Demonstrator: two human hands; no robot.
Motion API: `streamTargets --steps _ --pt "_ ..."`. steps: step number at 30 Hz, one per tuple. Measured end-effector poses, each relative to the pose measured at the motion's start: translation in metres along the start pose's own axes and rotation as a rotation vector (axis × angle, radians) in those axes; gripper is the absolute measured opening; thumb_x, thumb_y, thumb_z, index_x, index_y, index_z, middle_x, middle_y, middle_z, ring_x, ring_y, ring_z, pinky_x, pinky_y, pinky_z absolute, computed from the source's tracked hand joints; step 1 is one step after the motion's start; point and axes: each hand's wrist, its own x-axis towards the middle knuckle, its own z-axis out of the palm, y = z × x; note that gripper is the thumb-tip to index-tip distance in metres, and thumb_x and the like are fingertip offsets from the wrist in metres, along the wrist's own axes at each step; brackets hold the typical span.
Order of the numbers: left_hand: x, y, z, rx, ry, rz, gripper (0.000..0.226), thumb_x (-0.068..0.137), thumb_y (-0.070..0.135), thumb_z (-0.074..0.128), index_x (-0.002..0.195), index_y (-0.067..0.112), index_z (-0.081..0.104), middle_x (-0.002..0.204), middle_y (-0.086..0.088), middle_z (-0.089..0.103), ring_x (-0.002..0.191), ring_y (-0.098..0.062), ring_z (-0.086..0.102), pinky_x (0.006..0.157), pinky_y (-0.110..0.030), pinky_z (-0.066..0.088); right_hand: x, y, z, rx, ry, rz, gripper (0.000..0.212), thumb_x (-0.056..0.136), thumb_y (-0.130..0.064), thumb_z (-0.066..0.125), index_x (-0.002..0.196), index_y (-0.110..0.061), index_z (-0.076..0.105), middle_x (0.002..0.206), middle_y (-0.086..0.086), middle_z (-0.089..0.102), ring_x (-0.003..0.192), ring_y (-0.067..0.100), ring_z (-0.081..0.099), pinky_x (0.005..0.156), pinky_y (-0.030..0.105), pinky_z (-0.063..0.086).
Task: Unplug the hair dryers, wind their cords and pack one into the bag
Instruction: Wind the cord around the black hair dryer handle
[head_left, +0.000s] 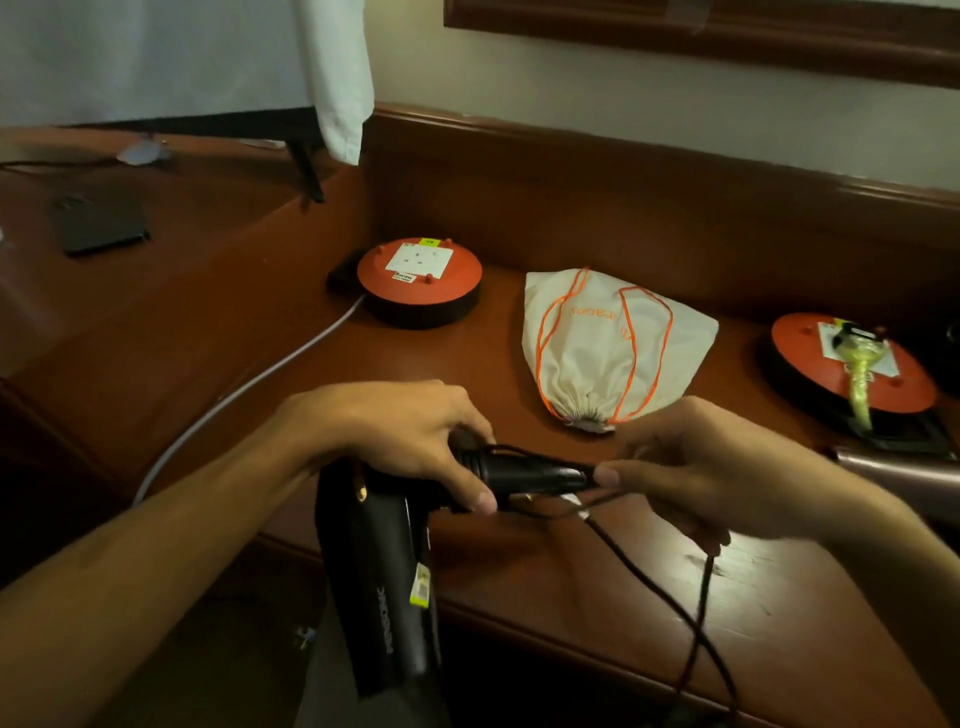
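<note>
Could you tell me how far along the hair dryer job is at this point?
Done: the near reel's socket is empty, so the black dryer looks unplugged. In hand: the left hand grips its handle while the right hand pinches the cord, most of it loose. Left: the far reel has a plug in it, a second dryer lies beside it, and the bag is cinched.

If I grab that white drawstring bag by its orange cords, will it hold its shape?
Probably not: the bag lies flat and creased, so likely thin, floppy cloth. Its orange cords lie in loose loops, so the gathered mouth may cinch shut when lifted. It looks empty, hence light.
</note>
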Motion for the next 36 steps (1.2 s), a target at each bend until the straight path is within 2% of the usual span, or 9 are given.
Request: streamTargets --steps 3,7,12,15,18,24,28,32,36 --pt "0.0 -0.015 -0.01 -0.088 0.063 -0.028 0.036 0.079 0.055 0.082 0.105 0.031 0.074 0.087 0.011 0.078 0.082 -0.006 0.074 0.085 -0.037 0.058 -0.005 -0.001 0.037 -0.061 0.144 -0.22 0.023 0.102 -0.017 0.059 0.114 -0.026 0.076 0.077 -0.022 0.071 0.07 -0.006 0.064 0.065 0.012 0.047" --pt "0.002 -0.027 -0.013 -0.285 0.046 0.012 0.043 0.08 0.055 0.081 0.117 0.033 0.074 0.102 -0.001 0.08 0.097 -0.022 0.077 0.097 -0.049 0.057 0.008 0.017 0.085 -0.097 0.244 -0.308 0.036 0.1 -0.019 0.058 0.132 -0.032 0.066 0.13 -0.021 0.068 0.128 0.002 0.058 0.104 0.023 0.048" --pt "0.011 -0.026 0.001 -0.401 0.025 0.057 0.036 0.089 0.039 0.076 0.123 0.025 0.073 0.108 -0.004 0.079 0.1 -0.023 0.076 0.096 -0.039 0.058 0.018 0.034 0.099 -0.372 0.3 -0.328 0.048 0.096 -0.018 0.056 0.139 -0.037 0.058 0.115 -0.018 0.073 0.103 0.011 0.069 0.071 0.032 0.054" --pt "0.014 -0.029 0.009 -0.472 0.057 0.069 0.034 0.091 0.037 0.076 0.123 0.026 0.074 0.109 -0.004 0.079 0.102 -0.026 0.076 0.093 -0.038 0.057 0.025 0.043 0.101 -0.346 0.3 -0.315 0.053 0.094 -0.013 0.057 0.134 -0.047 0.053 0.109 -0.024 0.072 0.097 0.006 0.069 0.071 0.032 0.055" --pt "0.013 -0.028 0.013 -0.538 0.085 0.102 0.037 0.091 0.031 0.076 0.127 0.024 0.074 0.109 -0.001 0.079 0.099 -0.019 0.076 0.086 -0.029 0.054 0.034 0.06 0.094 -0.054 0.269 -0.217 0.024 0.101 -0.013 0.059 0.114 -0.028 0.072 0.083 -0.032 0.067 0.077 -0.011 0.061 0.071 0.019 0.047" --pt "0.012 -0.027 0.019 -0.536 0.079 0.192 0.037 0.088 0.016 0.08 0.124 0.02 0.075 0.108 -0.009 0.079 0.103 -0.034 0.074 0.09 -0.038 0.056 0.059 0.074 0.078 0.478 0.456 -0.169 0.014 0.081 -0.005 0.082 0.082 0.005 0.073 0.068 0.011 0.071 0.063 0.012 0.064 0.06 0.03 0.05" --pt "0.017 -0.03 0.026 -0.539 0.114 0.144 0.035 0.083 0.024 0.086 0.117 0.022 0.077 0.101 -0.008 0.08 0.097 -0.034 0.075 0.09 -0.041 0.057 0.068 0.082 0.059 0.581 0.214 0.033 0.014 0.069 -0.019 0.083 0.07 -0.015 0.069 0.054 0.002 0.043 0.044 0.012 0.032 0.048 0.026 0.019" --pt "0.025 -0.014 0.029 -0.35 0.082 0.113 0.04 0.078 0.041 0.088 0.114 0.026 0.078 0.099 0.008 0.079 0.092 -0.01 0.075 0.089 -0.034 0.058 0.073 0.074 0.012 0.225 -0.114 0.031 0.006 0.093 -0.002 0.067 0.09 0.003 0.069 0.075 0.015 0.068 0.065 0.02 0.061 0.057 0.028 0.047" --pt "0.038 0.0 0.031 -0.202 0.11 0.099 0.044 0.079 0.046 0.086 0.116 0.024 0.075 0.099 0.01 0.076 0.084 -0.001 0.069 0.073 -0.023 0.054 0.078 0.034 -0.023 -0.08 -0.242 0.043 0.016 0.1 -0.015 0.061 0.104 -0.008 0.075 0.083 0.019 0.066 0.071 0.028 0.053 0.063 0.042 0.042"
